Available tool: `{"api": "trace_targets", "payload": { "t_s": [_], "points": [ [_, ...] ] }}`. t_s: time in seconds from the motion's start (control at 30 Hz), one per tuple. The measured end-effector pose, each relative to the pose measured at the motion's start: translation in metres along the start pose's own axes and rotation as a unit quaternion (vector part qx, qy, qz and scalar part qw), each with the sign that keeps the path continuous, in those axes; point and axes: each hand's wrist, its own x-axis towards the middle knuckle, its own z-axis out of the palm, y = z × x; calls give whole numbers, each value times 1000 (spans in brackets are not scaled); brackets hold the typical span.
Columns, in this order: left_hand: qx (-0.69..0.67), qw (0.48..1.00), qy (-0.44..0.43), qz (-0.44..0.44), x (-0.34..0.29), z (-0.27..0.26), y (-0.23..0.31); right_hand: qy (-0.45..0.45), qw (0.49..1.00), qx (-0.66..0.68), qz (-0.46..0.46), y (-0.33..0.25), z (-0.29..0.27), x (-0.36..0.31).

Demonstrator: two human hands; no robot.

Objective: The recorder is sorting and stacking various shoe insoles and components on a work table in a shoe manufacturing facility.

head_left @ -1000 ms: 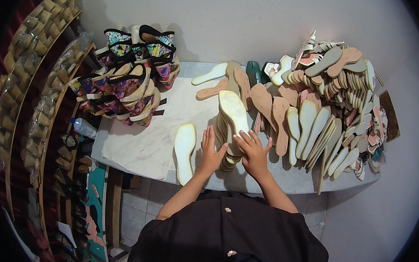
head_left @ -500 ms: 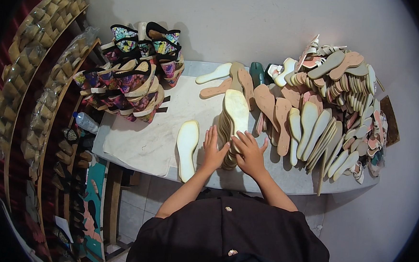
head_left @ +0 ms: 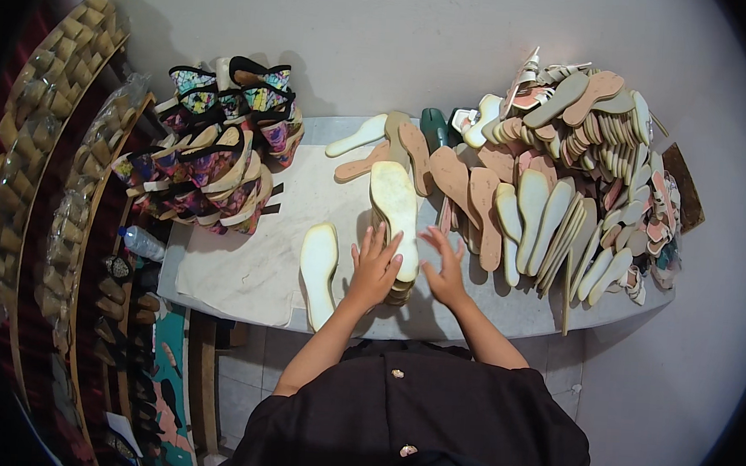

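A stack of cream shoe insoles [head_left: 395, 196] stands at the middle of the table, toes pointing away from me. My left hand [head_left: 376, 272] lies over the left side of the stack's heel end, its fingers spread. Just right of the stack is my right hand [head_left: 445, 270], fingers apart and nothing in them; a gap shows between it and the insoles. One single cream insole [head_left: 318, 268] lies left of my left hand, near the front edge. Beyond the stack lie a few loose insoles, cream, tan and pinkish-brown [head_left: 414, 154].
Floral-patterned wedge sandals [head_left: 224, 151] are piled at the table's left. On the right, many insoles [head_left: 553, 214] and strappy sandals [head_left: 661, 204] form a large heap. Racks of wooden-coloured heels [head_left: 50, 128] stand at far left, near a water bottle [head_left: 143, 243].
My right hand has come off the stack's top to its right side. My left hand has shifted from beside the stack onto its heel end. The whole view has also shifted slightly.
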Motion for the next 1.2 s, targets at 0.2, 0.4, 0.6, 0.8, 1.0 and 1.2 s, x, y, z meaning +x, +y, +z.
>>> {"api": "trace_targets", "payload": {
  "t_s": [0.2, 0.4, 0.6, 0.8, 1.0, 1.2],
  "points": [
    [-50, 998, 31, 2, 0, 4, 1, 203, 873, -385, 222, 53, -65, 24],
    [-63, 997, 43, 1, 0, -1, 0, 82, 827, -435, 345, 58, -117, 41],
    [-61, 997, 47, 5, 0, -4, 2, 96, 840, -445, 294, 79, -126, 37],
    [-70, 995, 68, -1, -4, -7, -2, 162, 859, -423, 237, 54, -124, 32],
    [-90, 990, 104, -13, -7, -18, -3, 305, 892, -297, 154, -1, -137, 34],
    [-115, 980, 157, -24, -16, -32, 1, 338, 936, -93, 12, -56, -114, 28]
  ]
}}
